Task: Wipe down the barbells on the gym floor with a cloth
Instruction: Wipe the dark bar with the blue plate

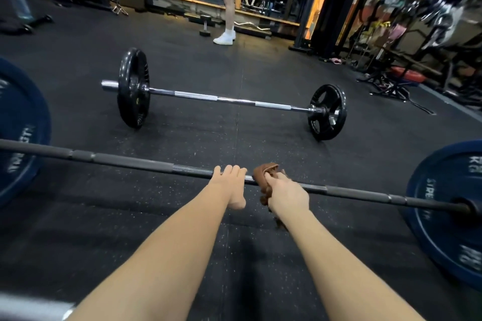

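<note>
Mid-job on the gym floor: I have the brown cloth wrapped over the centre of the near barbell, which spans the view between blue plates at 9 and 3 o'clock. By my reading, the wipe is under way on this bar's smooth middle section. Nothing shows which stretches are already clean, and I judge the outer grips and ends are yet to be covered. The second barbell, chrome-shafted, lies well apart at 12 o'clock, apparently untended. Both arms reach straight forward. My right hand curls its fingers round the cloth, clamping it to the bar. My left hand, just beside it at 9 o'clock, hooks close-set fingers over the bar, seemingly to steady it.
</note>
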`<state>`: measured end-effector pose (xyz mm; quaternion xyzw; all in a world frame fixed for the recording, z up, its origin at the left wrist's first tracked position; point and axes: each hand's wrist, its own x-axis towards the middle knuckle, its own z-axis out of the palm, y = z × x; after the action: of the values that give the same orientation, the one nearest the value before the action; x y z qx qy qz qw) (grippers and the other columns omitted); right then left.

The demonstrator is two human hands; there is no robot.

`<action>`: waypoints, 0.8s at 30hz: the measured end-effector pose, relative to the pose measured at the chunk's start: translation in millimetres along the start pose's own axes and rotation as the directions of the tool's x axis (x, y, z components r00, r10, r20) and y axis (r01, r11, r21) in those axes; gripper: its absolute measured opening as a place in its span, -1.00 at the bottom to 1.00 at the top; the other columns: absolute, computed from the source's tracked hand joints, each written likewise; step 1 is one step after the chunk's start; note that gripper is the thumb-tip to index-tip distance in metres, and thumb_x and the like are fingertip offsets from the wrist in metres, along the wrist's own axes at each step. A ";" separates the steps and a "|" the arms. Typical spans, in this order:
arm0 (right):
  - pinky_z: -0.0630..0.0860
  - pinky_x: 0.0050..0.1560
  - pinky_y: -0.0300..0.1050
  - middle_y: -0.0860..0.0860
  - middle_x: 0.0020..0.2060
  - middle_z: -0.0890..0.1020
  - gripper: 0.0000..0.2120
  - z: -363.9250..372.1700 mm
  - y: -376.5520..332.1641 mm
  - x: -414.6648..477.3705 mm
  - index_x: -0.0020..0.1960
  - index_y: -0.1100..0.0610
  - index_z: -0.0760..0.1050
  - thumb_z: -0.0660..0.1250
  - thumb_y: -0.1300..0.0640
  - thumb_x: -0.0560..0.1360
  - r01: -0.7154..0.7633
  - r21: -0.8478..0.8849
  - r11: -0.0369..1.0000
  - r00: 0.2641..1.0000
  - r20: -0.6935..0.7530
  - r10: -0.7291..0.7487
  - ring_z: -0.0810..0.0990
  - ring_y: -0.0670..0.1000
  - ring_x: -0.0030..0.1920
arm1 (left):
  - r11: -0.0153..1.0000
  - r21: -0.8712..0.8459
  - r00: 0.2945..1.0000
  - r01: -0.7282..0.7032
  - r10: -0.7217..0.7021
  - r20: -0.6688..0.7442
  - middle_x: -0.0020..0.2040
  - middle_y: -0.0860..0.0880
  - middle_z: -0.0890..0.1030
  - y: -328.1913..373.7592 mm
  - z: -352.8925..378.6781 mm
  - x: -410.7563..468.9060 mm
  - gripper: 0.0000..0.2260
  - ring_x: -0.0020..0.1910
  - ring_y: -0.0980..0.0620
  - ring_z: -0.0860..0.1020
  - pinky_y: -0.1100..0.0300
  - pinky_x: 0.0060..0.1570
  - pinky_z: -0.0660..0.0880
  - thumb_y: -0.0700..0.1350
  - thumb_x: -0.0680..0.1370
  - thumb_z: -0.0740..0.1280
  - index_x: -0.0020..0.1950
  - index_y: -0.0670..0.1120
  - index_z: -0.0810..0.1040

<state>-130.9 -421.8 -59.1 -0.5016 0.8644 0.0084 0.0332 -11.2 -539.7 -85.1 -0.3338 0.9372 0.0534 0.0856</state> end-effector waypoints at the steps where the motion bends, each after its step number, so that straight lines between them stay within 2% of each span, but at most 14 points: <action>1: 0.53 0.02 -0.02 -0.04 0.24 0.50 -0.59 -0.8 -4.0 3.7 0.37 -0.11 0.40 0.36 0.07 0.56 -0.009 -0.001 1.000 1.000 0.002 0.009 0.54 0.13 0.24 | 1.000 -0.027 1.000 -0.014 0.014 0.009 0.54 -0.10 0.24 -3.4 -3.3 -2.0 -0.21 0.54 -0.13 0.19 -0.17 0.54 0.07 -0.04 0.54 0.29 0.67 -0.11 -0.05; 3: 0.57 0.07 -0.01 -0.08 0.17 0.54 -0.67 -7.1 -1.1 8.6 0.28 -0.14 0.46 0.35 0.07 0.54 -0.020 -0.003 1.000 0.999 0.031 0.020 0.58 0.11 0.16 | 0.993 -0.119 0.999 -0.027 0.029 0.020 0.57 -0.10 0.21 -9.3 -8.7 -4.3 -0.19 0.56 -0.13 0.17 -0.13 0.56 0.04 -0.09 0.56 0.27 0.68 -0.10 -0.15; 5: 0.62 0.04 0.02 -0.10 0.07 0.56 -0.70 -10.9 5.4 10.3 0.22 -0.15 0.47 0.33 0.09 0.53 -0.030 -0.029 0.999 0.998 0.049 0.031 0.62 0.07 0.04 | 0.982 -0.187 1.000 -0.001 0.002 0.004 0.59 -0.12 0.18 -18.4 -10.1 -6.2 -0.17 0.58 -0.13 0.15 -0.13 0.57 0.00 -0.05 0.58 0.29 0.68 -0.10 -0.17; 8: 0.59 -0.02 -0.02 -0.08 0.09 0.56 -0.69 -7.1 8.1 7.8 0.21 -0.15 0.45 0.34 0.12 0.52 -0.036 -0.053 0.998 0.999 0.024 0.037 0.60 0.08 0.07 | 0.989 -0.130 0.996 0.075 -0.079 -0.028 0.62 -0.11 0.11 -49.2 -4.0 -19.0 -0.17 0.63 -0.11 0.03 -0.23 0.58 -0.11 0.05 0.61 0.28 0.68 -0.13 -0.19; 11: 0.52 -0.05 -0.03 -0.05 0.11 0.54 -0.73 -5.4 3.9 8.0 0.20 -0.13 0.46 0.31 0.12 0.55 -0.054 -0.078 0.995 0.998 0.016 0.056 0.57 0.10 0.13 | 0.996 -0.016 0.995 0.088 -0.089 -0.053 0.57 -0.08 0.21 -84.0 5.5 -32.6 -0.24 0.59 -0.10 0.14 -0.21 0.58 -0.06 0.08 0.59 0.29 0.66 -0.10 -0.03; 15: 0.59 0.09 -0.05 -0.08 0.01 0.66 -0.79 -14.0 -6.1 18.7 0.09 -0.02 0.57 0.34 0.12 0.46 -0.194 -0.064 0.979 0.979 0.056 0.198 0.65 0.08 0.07 | 0.994 -0.005 0.992 0.113 -0.114 -0.063 0.44 -0.07 0.31 -79.8 8.8 -31.2 -0.34 0.46 -0.12 0.27 -0.20 0.54 0.03 0.13 0.55 0.31 0.55 -0.08 0.17; 18: 0.59 0.13 -0.02 -0.01 0.08 0.67 -0.77 -12.1 -26.6 24.5 0.15 0.05 0.59 0.34 0.17 0.50 -0.215 -0.161 0.963 0.972 0.056 0.226 0.64 0.12 0.14 | 0.986 0.041 0.986 0.164 -0.162 -0.041 0.37 -0.08 0.32 -70.7 11.0 -24.0 -0.40 0.39 -0.14 0.29 -0.23 0.50 0.09 0.13 0.53 0.33 0.45 -0.09 0.22; 21: 0.63 0.02 0.05 0.08 0.14 0.64 -0.71 3.8 -47.0 21.4 0.24 0.12 0.59 0.31 0.25 0.53 -0.128 -0.323 0.938 0.991 -0.011 0.131 0.63 0.18 0.12 | 0.984 0.055 0.984 0.171 -0.168 -0.054 0.33 -0.06 0.34 -73.8 11.2 -20.1 -0.46 0.33 -0.13 0.32 -0.19 0.43 0.17 0.11 0.52 0.34 0.38 -0.07 0.25; 24: 0.55 0.01 -0.06 0.10 0.22 0.58 -0.70 6.7 -35.3 16.0 0.33 0.13 0.48 0.27 0.18 0.60 -0.095 -0.302 0.949 0.995 -0.064 0.079 0.58 0.17 0.19 | 0.985 0.064 0.985 0.159 -0.154 -0.077 0.31 -0.05 0.36 -77.4 11.3 -19.1 -0.50 0.31 -0.12 0.34 -0.14 0.37 0.22 0.13 0.54 0.33 0.36 -0.06 0.27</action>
<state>-107.8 -452.9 -66.2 -0.4622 0.8746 0.1302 -0.0672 53.9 -585.8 -95.7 -0.4051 0.9118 0.0019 0.0676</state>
